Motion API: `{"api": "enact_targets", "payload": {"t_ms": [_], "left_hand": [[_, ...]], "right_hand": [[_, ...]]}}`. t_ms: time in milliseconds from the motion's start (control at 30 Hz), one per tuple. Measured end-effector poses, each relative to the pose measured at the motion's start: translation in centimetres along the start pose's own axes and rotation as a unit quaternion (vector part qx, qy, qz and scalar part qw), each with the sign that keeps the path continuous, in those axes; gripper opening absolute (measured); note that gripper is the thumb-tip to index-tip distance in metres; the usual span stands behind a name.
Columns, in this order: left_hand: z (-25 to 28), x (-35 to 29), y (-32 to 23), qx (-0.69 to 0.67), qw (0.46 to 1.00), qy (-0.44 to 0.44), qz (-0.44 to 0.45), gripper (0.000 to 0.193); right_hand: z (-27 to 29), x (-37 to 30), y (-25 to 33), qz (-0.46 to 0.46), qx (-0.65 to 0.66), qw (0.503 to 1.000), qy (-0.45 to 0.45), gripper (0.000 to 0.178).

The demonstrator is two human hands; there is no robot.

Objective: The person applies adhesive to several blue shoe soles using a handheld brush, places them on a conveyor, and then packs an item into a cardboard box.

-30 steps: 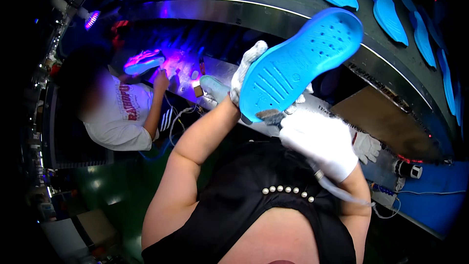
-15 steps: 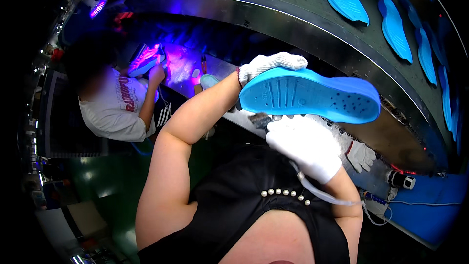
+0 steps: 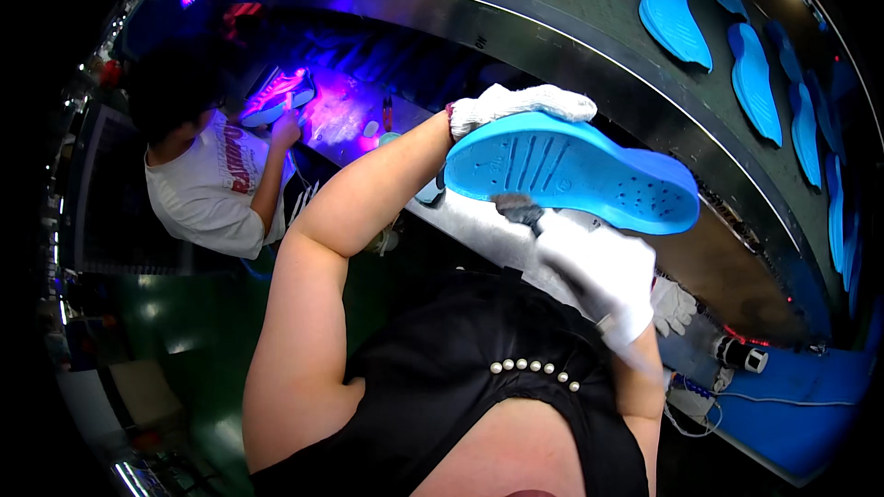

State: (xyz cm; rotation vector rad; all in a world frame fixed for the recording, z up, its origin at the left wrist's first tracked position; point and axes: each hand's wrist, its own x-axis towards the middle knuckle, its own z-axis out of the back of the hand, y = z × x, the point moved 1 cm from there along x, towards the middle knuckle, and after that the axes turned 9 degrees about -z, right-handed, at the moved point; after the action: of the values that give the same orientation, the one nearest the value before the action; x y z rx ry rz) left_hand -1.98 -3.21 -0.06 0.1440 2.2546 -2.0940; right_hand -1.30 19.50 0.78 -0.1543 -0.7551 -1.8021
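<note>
A blue shoe sole (image 3: 562,175) is held up in front of me, its grooved and dotted face toward me. Wrapped over its far edge is my left hand (image 3: 523,105), in a white knit glove. Just below the sole's near edge, my right hand (image 3: 603,262), also white-gloved and blurred by motion, is closed on a small brush. The dark bristled head of this brush (image 3: 518,209) points left, close to the sole's near edge; whether it touches cannot be told. The glove hides most of the brush's handle.
Beyond a metal rim (image 3: 516,18), a dark conveyor carries several blue soles (image 3: 675,14). To the left, a co-worker (image 3: 216,179) handles a shoe (image 3: 278,97) under purple light. A spare white glove (image 3: 674,306) and a white cable (image 3: 783,399) lie at right.
My right hand has moved a little right and down, and the brush head has shifted right along the sole's near edge. The view has shifted slightly; my left hand keeps its hold.
</note>
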Motion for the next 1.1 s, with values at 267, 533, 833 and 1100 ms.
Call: {"api": "enact_targets", "payload": {"t_ms": [267, 533, 833, 1100], "left_hand": [[1.4, 0.7, -0.3, 0.017, 0.999, 0.024, 0.031, 0.056], [7.8, 0.6, 6.1, 0.165, 0.917, 0.084, -0.355, 0.038], [1.5, -2.5, -4.0, -0.131, 0.984, -0.019, 0.120, 0.064], [4.6, -2.4, -1.5, -0.018, 0.991, 0.022, -0.133, 0.054]], "right_hand": [[0.5, -0.1, -0.2, 0.006, -0.016, 0.999, -0.030, 0.025], [1.0, -0.3, -0.8, 0.019, -0.090, 0.995, -0.048, 0.027], [1.7, -0.9, -0.4, 0.051, -0.091, 0.994, -0.038, 0.027], [2.2, -0.4, -1.1, 0.022, -0.045, 0.998, -0.042, 0.016]]}}
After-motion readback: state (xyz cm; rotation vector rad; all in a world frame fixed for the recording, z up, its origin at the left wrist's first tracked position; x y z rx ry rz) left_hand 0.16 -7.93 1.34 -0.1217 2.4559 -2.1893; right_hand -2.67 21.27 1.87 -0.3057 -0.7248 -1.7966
